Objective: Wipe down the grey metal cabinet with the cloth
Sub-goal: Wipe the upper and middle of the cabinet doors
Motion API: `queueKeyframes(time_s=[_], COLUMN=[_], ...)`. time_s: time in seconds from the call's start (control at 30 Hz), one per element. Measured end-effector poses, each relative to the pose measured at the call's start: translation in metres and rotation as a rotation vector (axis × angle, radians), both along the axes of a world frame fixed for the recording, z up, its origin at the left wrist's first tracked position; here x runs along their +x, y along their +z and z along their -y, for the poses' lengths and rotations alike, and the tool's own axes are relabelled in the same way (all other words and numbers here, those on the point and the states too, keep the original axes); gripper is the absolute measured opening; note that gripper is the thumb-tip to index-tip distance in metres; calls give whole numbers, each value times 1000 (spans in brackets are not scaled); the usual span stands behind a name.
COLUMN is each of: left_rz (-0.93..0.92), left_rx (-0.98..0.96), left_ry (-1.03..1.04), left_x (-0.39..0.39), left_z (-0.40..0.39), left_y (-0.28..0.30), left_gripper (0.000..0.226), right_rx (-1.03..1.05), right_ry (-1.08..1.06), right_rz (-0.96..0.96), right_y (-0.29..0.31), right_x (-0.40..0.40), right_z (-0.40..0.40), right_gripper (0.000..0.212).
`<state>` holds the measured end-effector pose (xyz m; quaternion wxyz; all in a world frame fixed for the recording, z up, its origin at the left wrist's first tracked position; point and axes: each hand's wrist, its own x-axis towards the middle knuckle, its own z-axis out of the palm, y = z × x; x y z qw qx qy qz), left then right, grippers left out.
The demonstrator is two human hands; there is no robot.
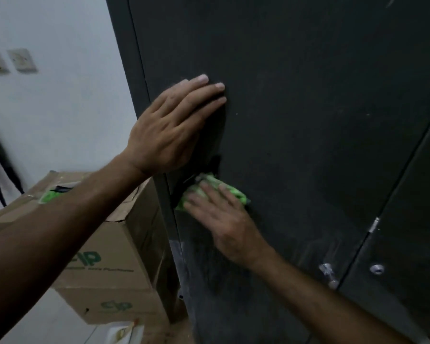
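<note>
Filling the middle and right of the frame, the tall dark grey metal cabinet [308,120] is seen from close by, its front door panel scuffed and dusty toward the lower middle. A seam between two doors runs down the right side of the frame, with a small silver handle [329,275] and a round silver lock [377,268] near the lower right. At the left of the frame a pale wall [60,108] is shown, with two blurred beige wall plates [10,62] in the upper left. Below them, stacked brown cardboard boxes [114,256] with green printed lettering are set just beside the cabinet's left edge.

The left hand [170,127] is laid flat against the cabinet door at the centre of the frame, its fingers [209,91] straight and close together, nothing being held. Lower, just below centre, the right hand [224,219] is pressed onto the bright green cloth [236,193], its fingers straight and slightly spread over the bunched fabric; this hand is blurred. The cloth is held against the door panel near the cabinet's left edge, directly below the left hand.
</note>
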<state>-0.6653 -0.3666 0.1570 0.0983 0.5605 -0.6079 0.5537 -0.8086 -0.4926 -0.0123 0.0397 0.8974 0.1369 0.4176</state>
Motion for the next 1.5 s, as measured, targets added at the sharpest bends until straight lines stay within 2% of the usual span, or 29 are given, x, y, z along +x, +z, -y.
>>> queueKeyframes(time_s=[0.07,0.13,0.17,0.23,0.3,0.33,0.43,0.5,0.63,0.67,0.77,0.83,0.87,0.93,1.0,1.07,1.13,1.2,1.27,1.4,1.43,1.5], left_rz=[-63,-139,-160,-186,-194,-192,-179,-191,-240,-258,-319,-353,-366,-406,-458,-502,-560,-607,-633,-721,-737,-762], left_rx=[-116,-222,-258,-273,-255,-250,-235,-220,-200,-200,-168,-143,-143,-155,-172,-171,-139,-113,-99,-61,-48,-51], left_ry=[-24,-33,-18,41,74,83,105,121,141,143,153,167,166,147,126,104,76,72,78,28,2,-47], left_x=[-1,-1,-1,2,5,6,2,-4,-19,-23,-32,-38,-41,-48,-55,-60,-63,-63,-63,-69,-69,-67], left_z=[1,-3,-6,-13,-19,-21,-26,-26,-22,-23,-26,-28,-29,-27,-25,-26,-30,-37,-43,-45,-44,-42], left_y=[-6,-14,-20,-37,-52,-58,-77,-94,-130,-136,-149,-158,-164,-178,-192,-206,-220,-232,-243,-254,-254,-255], left_gripper=[42,39,40,44,49,51,54,55,58,59,62,63,62,60,58,55,53,54,54,56,51,44], right_rx=[-239,-375,-361,-199,-64,-109,-470,-553,-175,-165,-442,-499,-455,-258,-113,-208,-405,-525,-468,-71,-60,-314], right_ry=[81,118,123,103,21,24,136,143,21,8,105,110,83,-14,-115,-111,-88,-150,-209,-300,-296,-260], right_rz=[-155,-203,-153,8,70,66,-113,-75,168,171,-20,-58,-11,199,336,270,182,171,248,468,449,305], right_y=[-18,-22,-20,-16,-26,-39,-74,-68,-63,-76,-128,-131,-127,-117,-131,-167,-198,-195,-172,-142,-145,-160], right_x=[0,-4,-1,12,24,28,23,21,30,31,23,14,13,16,22,27,19,5,-1,4,10,14], right_z=[0,12,17,16,-8,-20,-24,-6,-12,-22,-23,-5,4,9,-8,-23,-19,0,17,0,-11,-21], right_gripper=[42,46,45,45,48,48,45,43,47,51,61,60,57,54,56,62,65,59,52,57,59,58])
